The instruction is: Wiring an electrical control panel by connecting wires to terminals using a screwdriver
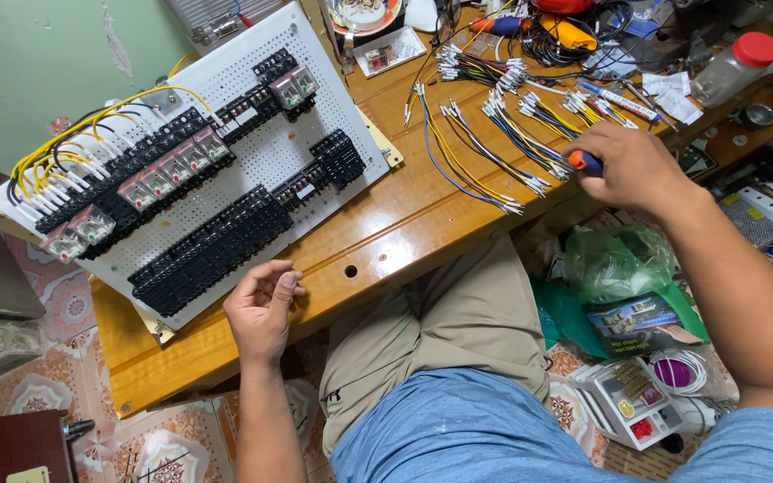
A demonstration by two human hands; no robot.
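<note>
A white perforated panel (pixel 266 161) lies on the wooden table (pixel 395 228), carrying rows of black terminal blocks, clear relays and yellow wires. My left hand (pixel 261 309) rests at the table's near edge just below the panel, fingers loosely curled, holding nothing. My right hand (pixel 632 165) is closed around a screwdriver with an orange and blue handle (pixel 583 162), over the table's right edge. Beside it lie bundles of cut wires (pixel 503 125) in blue, yellow, black and white with white ferrules.
A clear plastic bottle with a red cap (pixel 734 67), markers and tangled cables crowd the table's far right. A green plastic bag (pixel 615 259) and a white parts box (pixel 637 402) sit on the patterned floor at right. A dark box (pixel 15 447) stands at bottom left.
</note>
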